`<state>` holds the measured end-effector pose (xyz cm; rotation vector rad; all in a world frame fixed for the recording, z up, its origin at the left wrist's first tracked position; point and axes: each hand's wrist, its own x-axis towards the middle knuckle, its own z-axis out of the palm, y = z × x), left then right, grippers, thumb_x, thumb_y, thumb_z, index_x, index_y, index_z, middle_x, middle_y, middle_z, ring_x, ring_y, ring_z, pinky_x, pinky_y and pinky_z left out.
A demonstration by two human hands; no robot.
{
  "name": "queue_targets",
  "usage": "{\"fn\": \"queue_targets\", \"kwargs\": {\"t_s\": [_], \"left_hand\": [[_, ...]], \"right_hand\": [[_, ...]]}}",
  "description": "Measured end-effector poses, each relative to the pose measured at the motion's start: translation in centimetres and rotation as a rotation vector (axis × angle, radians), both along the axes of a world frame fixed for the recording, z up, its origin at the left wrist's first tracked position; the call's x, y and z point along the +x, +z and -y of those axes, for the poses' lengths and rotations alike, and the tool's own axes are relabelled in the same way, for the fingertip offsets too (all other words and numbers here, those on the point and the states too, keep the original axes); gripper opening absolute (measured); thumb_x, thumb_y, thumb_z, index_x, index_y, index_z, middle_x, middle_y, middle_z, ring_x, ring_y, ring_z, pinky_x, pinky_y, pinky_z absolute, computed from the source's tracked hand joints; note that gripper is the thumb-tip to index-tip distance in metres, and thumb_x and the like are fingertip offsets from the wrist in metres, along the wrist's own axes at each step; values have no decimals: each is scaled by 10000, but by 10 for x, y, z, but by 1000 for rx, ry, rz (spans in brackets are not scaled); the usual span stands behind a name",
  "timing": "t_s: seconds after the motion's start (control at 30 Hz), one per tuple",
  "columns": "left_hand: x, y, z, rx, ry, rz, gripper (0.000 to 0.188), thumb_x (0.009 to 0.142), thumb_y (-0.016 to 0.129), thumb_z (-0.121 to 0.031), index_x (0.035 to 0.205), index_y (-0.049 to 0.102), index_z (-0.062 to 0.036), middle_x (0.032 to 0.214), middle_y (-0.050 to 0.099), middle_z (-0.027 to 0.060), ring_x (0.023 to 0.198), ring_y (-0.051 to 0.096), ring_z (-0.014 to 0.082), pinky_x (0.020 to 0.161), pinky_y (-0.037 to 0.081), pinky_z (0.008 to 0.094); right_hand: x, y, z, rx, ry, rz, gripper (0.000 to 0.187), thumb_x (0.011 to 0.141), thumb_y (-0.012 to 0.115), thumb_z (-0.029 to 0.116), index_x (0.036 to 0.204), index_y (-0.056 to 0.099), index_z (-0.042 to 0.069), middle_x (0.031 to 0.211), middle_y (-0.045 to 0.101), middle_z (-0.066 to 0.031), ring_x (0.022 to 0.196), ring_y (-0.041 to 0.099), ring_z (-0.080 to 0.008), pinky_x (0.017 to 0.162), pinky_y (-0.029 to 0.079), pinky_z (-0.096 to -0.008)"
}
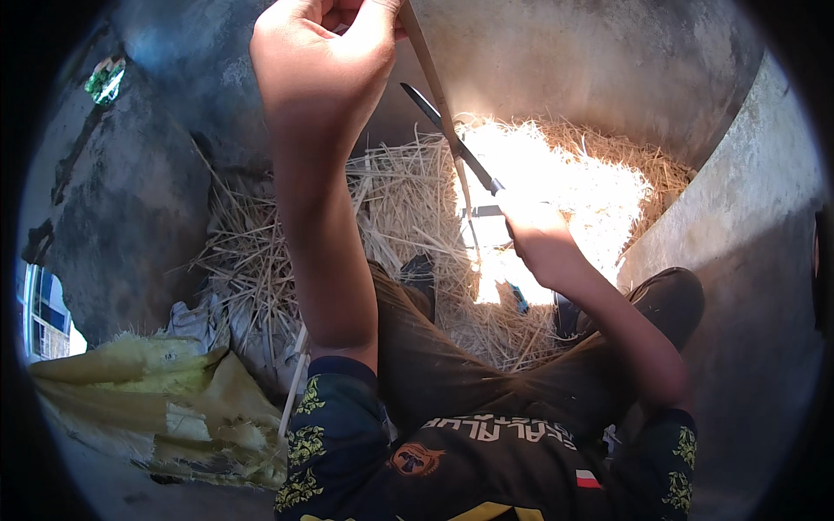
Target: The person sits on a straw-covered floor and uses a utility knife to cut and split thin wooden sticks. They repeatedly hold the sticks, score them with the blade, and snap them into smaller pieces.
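My left hand is raised at the top edge, its fingers closed round the upper end of a long thin strip, which looks like split bamboo or wood. The strip slants down and narrows toward the straw. In my right hand is a knife, gripped by its handle, its dark blade pointing up and left. The blade crosses the strip and seems to touch it. Glare washes out part of my right hand, and the top edge cuts off some of my left fingers.
Pale shavings or straw cover the floor, partly under strong sunlight. My bent legs lie in front of me. A frayed yellow-green cloth is at the lower left. Grey walls enclose the spot. A small blue object lies between my legs.
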<state>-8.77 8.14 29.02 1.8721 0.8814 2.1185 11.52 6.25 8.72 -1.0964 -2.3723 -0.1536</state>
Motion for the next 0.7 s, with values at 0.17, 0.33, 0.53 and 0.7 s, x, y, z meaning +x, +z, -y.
{"fn": "queue_targets", "kwargs": {"t_s": [0.17,0.33,0.53,0.7], "left_hand": [[3,-3,-3,152,58,-139,74,926,682,-28,908,669,42,798,703,144,704,718,190,619,630,272],[-30,-3,-35,49,-78,-92,220,915,741,-110,1039,688,64,890,721,114,794,712,178,772,606,320],[-35,0,-38,3,-125,-90,211,922,737,-118,1009,678,65,890,718,124,799,718,182,770,611,324],[-24,-4,-27,80,-55,-99,173,926,718,-66,1003,677,83,906,720,130,805,720,179,764,618,322]], "right_hand": [[-4,5,2,-798,-51,-281,196,902,583,117,1068,571,15,735,577,-116,613,568,-268,545,477,-363],[-5,18,1,-1715,245,-1368,171,1051,338,196,969,468,123,585,358,73,413,268,-41,351,246,-223],[-12,2,-17,-1453,-94,-1243,233,1088,325,243,1038,495,92,624,367,62,457,309,-37,412,216,-197],[-42,108,10,-841,-152,-758,428,1055,462,410,932,590,21,695,533,-55,640,552,-141,613,463,-314]]}}
